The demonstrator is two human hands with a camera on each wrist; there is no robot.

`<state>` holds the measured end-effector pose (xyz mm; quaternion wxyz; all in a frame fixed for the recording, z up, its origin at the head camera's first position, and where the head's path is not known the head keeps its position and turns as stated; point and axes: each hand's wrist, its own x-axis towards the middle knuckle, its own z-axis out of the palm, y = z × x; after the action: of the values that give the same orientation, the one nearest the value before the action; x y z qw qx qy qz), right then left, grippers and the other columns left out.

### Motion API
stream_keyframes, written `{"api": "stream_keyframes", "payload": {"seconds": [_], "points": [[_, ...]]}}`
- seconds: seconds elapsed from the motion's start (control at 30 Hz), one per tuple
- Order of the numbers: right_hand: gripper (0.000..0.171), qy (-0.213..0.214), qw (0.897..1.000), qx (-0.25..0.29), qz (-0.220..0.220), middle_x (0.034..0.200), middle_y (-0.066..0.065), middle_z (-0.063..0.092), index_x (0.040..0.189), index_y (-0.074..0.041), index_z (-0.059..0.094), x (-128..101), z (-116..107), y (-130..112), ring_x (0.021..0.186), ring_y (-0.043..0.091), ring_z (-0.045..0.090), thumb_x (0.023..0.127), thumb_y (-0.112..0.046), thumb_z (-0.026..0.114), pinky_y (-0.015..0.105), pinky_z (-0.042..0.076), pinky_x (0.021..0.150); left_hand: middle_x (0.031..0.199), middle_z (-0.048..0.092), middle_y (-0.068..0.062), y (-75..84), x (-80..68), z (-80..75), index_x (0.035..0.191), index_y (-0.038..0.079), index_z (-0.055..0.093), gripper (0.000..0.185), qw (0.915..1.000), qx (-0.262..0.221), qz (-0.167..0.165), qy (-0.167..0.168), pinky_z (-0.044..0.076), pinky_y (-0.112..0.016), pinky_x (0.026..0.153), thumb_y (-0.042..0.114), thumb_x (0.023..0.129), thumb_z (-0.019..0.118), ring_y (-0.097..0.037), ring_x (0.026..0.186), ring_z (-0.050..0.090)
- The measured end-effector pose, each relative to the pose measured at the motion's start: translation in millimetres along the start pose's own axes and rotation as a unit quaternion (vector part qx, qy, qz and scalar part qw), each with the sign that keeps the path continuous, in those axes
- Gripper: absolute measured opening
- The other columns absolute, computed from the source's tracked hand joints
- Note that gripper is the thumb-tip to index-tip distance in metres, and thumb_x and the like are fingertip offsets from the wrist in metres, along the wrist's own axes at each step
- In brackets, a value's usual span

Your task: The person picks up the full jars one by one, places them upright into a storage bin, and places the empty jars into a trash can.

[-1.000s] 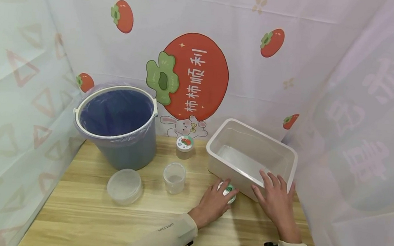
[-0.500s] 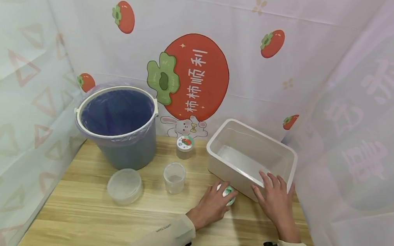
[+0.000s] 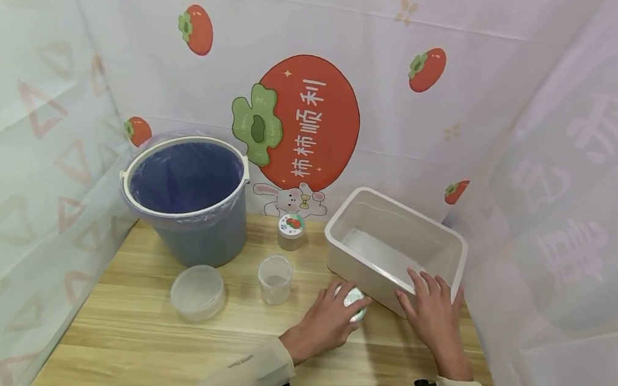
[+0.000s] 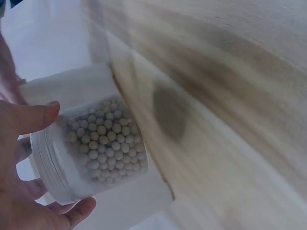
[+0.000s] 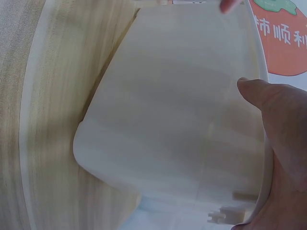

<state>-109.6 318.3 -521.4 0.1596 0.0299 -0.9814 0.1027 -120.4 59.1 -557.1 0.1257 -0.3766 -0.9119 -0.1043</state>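
Note:
In the head view my left hand [image 3: 324, 322] grips the lidded top of a small jar [image 3: 355, 302] with a white and green lid, in front of a white storage box [image 3: 354, 272]. The left wrist view shows the clear jar [image 4: 108, 148] tilted and full of small pale round beads. A dark shadow lies on the table a little apart from its base. My right hand [image 3: 434, 317] holds the front rim of the box near its right corner, fingers over the inside. Seen from the right wrist, the thumb [image 5: 252, 91] presses the box's outer wall [image 5: 163, 110].
A blue bucket [image 3: 202, 242] lined with a thin bag stands at the back left. Near it are a clear round tub [image 3: 198, 293], an open clear cup [image 3: 275, 281] and a jar with a tomato-print lid [image 3: 291, 231]. Printed cloth [image 3: 324, 22] encloses the wooden table [image 3: 126, 330].
My left hand has shifted slightly left with the jar, away from the box. The right hand stays on the rim. The head view has shifted very slightly.

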Motion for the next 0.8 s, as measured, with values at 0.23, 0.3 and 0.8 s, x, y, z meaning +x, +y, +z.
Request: {"api": "stream_keyframes", "payload": {"seconds": [0.23,0.3,0.8], "points": [[0.06,0.003,1.0,0.001,-0.002,0.147,0.028,0.064,0.15,-0.012,0.061,0,0,0,0.139,0.059,0.052,0.099,-0.039,0.077,0.091,0.021,0.115,0.155,0.056,-0.01,0.9,0.2,-23.8,0.153,0.033,0.061,0.059,0.9999,0.004,-0.009,-0.004,0.059,-0.041,0.096,0.045,0.098,0.08,-0.033,0.137,0.055],[0.06,0.002,1.0,0.001,-0.002,0.146,0.028,0.064,0.15,-0.012,0.062,0,0,0,0.138,0.059,0.053,0.099,-0.04,0.076,0.091,0.021,0.114,0.155,0.057,-0.009,0.7,0.6,-29.0,0.153,0.034,0.061,0.059,0.9999,0.007,-0.008,-0.001,0.059,-0.041,0.096,0.046,0.098,0.08,-0.032,0.137,0.055],[0.06,0.007,1.0,0.006,-0.003,0.146,0.028,0.065,0.15,-0.011,0.063,-1,0,1,0.138,0.059,0.053,0.099,-0.039,0.077,0.092,0.021,0.114,0.154,0.057,-0.01,-2.8,14.7,-74.9,0.153,0.032,0.062,0.056,0.9995,-0.009,0.01,0.028,0.056,-0.039,0.094,0.043,0.1,0.076,-0.028,0.128,0.056]]}}
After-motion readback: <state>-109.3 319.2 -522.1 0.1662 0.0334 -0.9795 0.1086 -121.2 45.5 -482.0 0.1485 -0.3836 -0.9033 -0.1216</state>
